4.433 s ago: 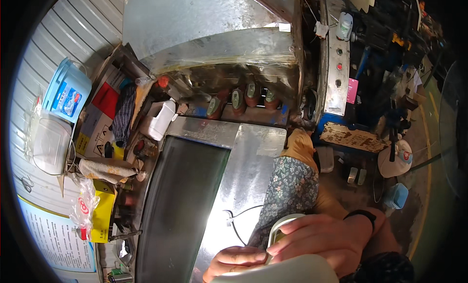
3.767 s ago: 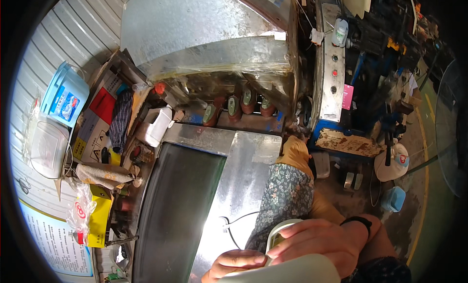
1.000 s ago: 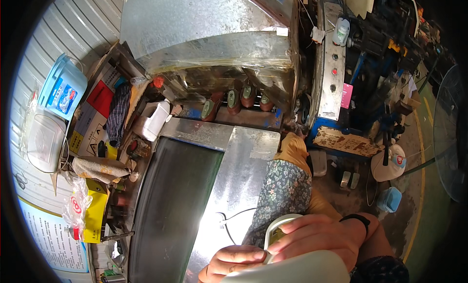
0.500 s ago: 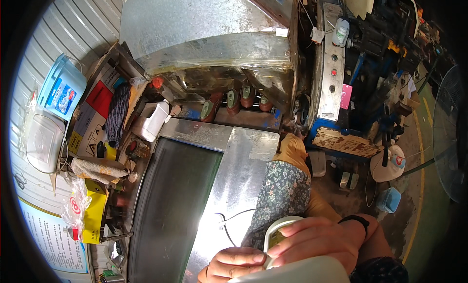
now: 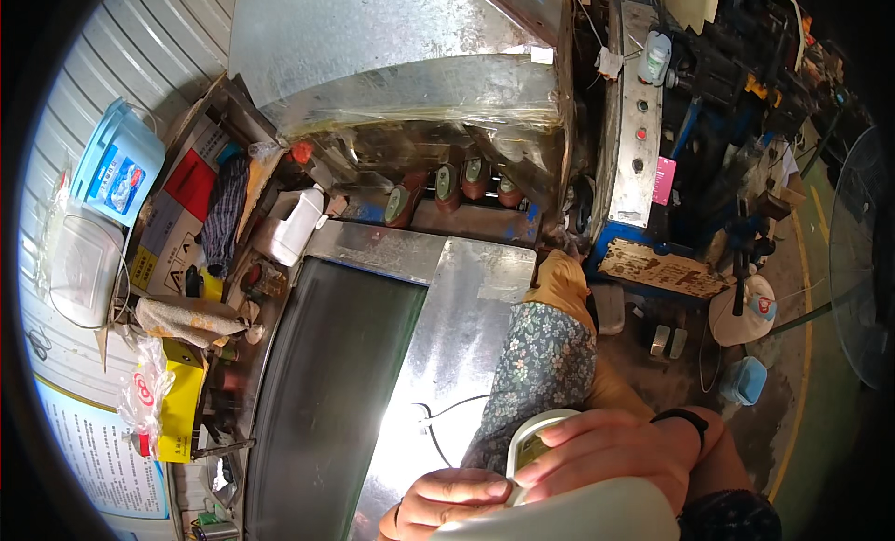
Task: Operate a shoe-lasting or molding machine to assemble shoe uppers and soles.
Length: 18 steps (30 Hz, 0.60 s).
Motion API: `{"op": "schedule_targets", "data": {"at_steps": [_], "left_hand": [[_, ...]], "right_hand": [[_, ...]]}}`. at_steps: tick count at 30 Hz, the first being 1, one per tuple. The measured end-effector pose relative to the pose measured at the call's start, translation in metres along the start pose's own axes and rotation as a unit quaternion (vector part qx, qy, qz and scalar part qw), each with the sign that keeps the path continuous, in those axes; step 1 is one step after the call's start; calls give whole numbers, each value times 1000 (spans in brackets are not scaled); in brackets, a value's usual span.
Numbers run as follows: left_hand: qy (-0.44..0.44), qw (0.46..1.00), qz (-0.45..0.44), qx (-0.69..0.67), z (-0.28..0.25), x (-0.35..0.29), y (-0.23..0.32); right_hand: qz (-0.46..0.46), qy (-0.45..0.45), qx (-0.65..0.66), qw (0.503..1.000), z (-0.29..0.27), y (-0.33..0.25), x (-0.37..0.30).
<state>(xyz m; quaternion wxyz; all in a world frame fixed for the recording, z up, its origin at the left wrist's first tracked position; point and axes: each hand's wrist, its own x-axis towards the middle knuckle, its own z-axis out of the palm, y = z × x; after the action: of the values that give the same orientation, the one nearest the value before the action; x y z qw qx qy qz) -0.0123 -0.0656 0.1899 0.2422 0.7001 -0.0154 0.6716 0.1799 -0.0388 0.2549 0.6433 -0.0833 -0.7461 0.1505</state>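
Note:
Both my hands are closed on a pale piece with a rounded raised rim and a yellowish inside, which looks like a shoe sole (image 5: 516, 448). My left hand (image 5: 447, 499) pinches the near-left edge of its rim between thumb and finger. Across its right part lies my right hand (image 5: 606, 457), fingers bent over the rim, with a black band at the wrist. A smooth pale curved surface (image 5: 569, 518) covers the lower part of the hands; I cannot tell what it is. Beneath them is floral cloth (image 5: 545, 354) over tan trousers.
A dark belt (image 5: 336, 354) runs beside a shiny metal plate (image 5: 475, 308) on my left. Several brown shoes (image 5: 447, 187) stand at the hood's opening. Farther left are a blue bucket (image 5: 117, 163) and a yellow box (image 5: 182, 401). A control panel (image 5: 639, 131) and blue machine stand right.
The view has shifted very slightly. Both hands keep their grip on the pale sole, with only small finger movement.

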Motion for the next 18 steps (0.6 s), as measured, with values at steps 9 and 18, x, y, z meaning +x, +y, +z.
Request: {"op": "schedule_targets", "data": {"at_steps": [9, 18], "left_hand": [[-2, 1000, 16, 1, 0, 4, -2], [-4, 1000, 29, 1, 1, 7, -2]], "right_hand": [[30, -4, -42, 999, 4, -7, 7], [14, 11, -17, 1000, 2, 0, 2]]}}
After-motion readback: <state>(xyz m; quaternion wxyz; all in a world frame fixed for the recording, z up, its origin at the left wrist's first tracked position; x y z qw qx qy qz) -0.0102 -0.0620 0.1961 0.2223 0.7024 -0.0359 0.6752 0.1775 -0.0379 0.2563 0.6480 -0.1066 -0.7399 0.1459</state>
